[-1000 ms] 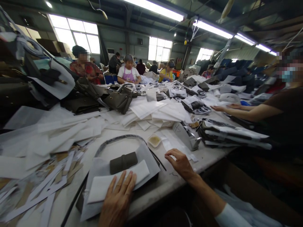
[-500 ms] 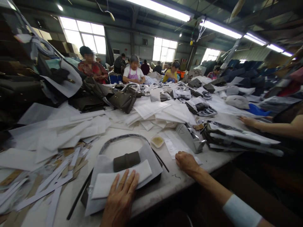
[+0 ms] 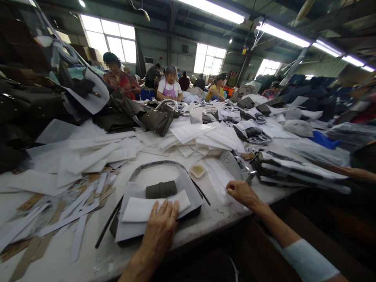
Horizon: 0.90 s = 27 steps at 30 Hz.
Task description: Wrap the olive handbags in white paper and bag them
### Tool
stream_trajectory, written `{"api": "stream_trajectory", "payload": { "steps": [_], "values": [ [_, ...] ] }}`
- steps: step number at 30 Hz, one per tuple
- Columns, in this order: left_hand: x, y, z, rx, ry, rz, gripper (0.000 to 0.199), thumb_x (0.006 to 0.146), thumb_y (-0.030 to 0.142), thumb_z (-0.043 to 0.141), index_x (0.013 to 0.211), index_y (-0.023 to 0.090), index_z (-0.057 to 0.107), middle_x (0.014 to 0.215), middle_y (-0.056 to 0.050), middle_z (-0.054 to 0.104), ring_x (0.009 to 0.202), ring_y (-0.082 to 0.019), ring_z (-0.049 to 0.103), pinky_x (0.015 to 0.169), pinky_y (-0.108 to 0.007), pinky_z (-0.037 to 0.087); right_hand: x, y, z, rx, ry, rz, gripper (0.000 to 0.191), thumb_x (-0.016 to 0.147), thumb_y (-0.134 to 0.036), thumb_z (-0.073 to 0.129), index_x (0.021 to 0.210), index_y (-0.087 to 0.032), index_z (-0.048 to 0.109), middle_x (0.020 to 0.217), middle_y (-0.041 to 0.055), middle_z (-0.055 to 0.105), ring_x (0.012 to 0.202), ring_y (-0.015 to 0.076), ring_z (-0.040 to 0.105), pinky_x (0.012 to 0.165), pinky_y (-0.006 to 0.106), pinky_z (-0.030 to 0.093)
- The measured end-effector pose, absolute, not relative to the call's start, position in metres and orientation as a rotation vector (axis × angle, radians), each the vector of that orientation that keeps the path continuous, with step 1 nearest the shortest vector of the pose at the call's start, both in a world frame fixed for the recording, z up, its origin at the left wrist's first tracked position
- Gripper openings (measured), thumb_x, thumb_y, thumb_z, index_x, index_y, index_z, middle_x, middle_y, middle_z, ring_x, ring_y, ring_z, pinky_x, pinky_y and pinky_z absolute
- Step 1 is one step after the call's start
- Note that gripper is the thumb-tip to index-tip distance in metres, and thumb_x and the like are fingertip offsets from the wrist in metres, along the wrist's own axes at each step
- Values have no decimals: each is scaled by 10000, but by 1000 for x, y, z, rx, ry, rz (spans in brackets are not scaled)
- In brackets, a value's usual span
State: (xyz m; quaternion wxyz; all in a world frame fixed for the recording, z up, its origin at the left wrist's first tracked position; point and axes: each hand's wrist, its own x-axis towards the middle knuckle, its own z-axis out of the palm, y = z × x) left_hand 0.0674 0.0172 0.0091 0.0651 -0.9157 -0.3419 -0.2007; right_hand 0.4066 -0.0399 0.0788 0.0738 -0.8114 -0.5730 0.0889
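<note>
My left hand (image 3: 161,225) lies with fingers stretched out on a folded white foam sheet (image 3: 138,210). That sheet rests on a dark bag (image 3: 188,213) lying flat, with a pale sheet over it and a wrapped arched handle (image 3: 160,163) at its far side. Just beyond my fingers sits a small dark olive folded piece (image 3: 161,189). Over some clear plastic sheeting (image 3: 216,178), my right hand (image 3: 242,192) has its fingers curled closed; what they hold, if anything, is hidden. A grey tape dispenser (image 3: 232,164) stands just beyond it.
A small dish (image 3: 197,170) with yellowish contents sits mid-table. Cardboard and paper strips (image 3: 79,211) litter the left; white sheets (image 3: 202,135) pile up behind. Stacked wrapped bags (image 3: 293,172) lie right, beside another person's arm (image 3: 352,172). Several people work farther back.
My right hand has shifted slightly right and away from me, still curled. The left stays on the foam sheet. The co-worker's arm at right has drawn back, and the view has shifted a little.
</note>
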Motion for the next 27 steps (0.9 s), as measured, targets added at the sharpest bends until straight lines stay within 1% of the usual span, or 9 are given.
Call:
{"api": "stream_trajectory", "payload": {
  "steps": [2,6,10,13,17,19,22,24,27],
  "values": [
    [69,16,10,-2754,-1028,-640,473,872,145,498,1344,164,530,1192,-118,666,1183,-286,567,1071,-517,365,406,-51,77,-2442,-1694,364,246,757,-156,513,787,-184,755,788,47,756,756,181,684,682,249,436],
    [65,16,7,-2695,-987,-716,436,909,159,466,1337,184,542,1202,-106,665,1185,-293,563,1072,-512,359,405,-77,72,-2438,-1627,543,246,745,-145,501,784,-182,742,759,34,741,741,185,672,664,252,433],
    [62,16,6,-2666,-918,-706,420,934,167,440,1343,174,534,1291,-110,633,1246,-295,532,1073,-502,352,405,-99,65,-2491,-1653,456,211,744,-111,522,736,-211,708,777,50,733,779,233,683,680,300,465],
    [61,16,8,-2637,-865,-678,418,939,162,432,1345,155,528,1333,-107,616,1268,-297,523,1069,-503,347,392,-104,61,-2413,-1680,151,244,816,-118,507,894,-240,705,962,94,730,868,287,690,719,375,509],
    [60,18,9,-2593,-817,-642,429,937,157,430,1357,160,514,1350,-91,609,1262,-284,535,1075,-484,339,346,-91,67,-1810,-1729,-133,257,925,-277,497,1147,-291,626,1110,93,694,1040,309,654,885,499,532],
    [59,19,8,-2574,-789,-651,443,936,169,430,1374,172,497,1341,-81,618,1249,-274,548,1086,-469,331,315,-80,72,-1542,-1838,-200,399,928,-340,536,1325,-300,519,1318,71,616,1251,307,540,1045,539,447],
    [55,25,4,-2552,-710,-726,507,930,180,404,1436,181,425,1301,-83,645,1210,-274,574,1101,-460,316,276,-64,70,-1382,-2145,-133,468,979,-333,471,1440,-280,405,1468,9,501,1423,243,344,1218,502,210],
    [52,30,0,-2541,-631,-762,583,912,175,392,1493,174,341,1279,-92,657,1185,-286,585,1112,-469,299,263,-54,61,-1371,-2220,-78,433,998,-299,431,1425,-227,429,1418,30,557,1408,231,368,1228,493,145],
    [47,37,-3,-2574,-556,-700,679,891,167,405,1545,190,224,1301,-99,641,1190,-297,578,1122,-485,286,269,-52,48,-1370,-2163,8,395,982,-299,470,1367,-215,499,1385,29,588,1361,205,435,1222,433,166]
  ]
}}
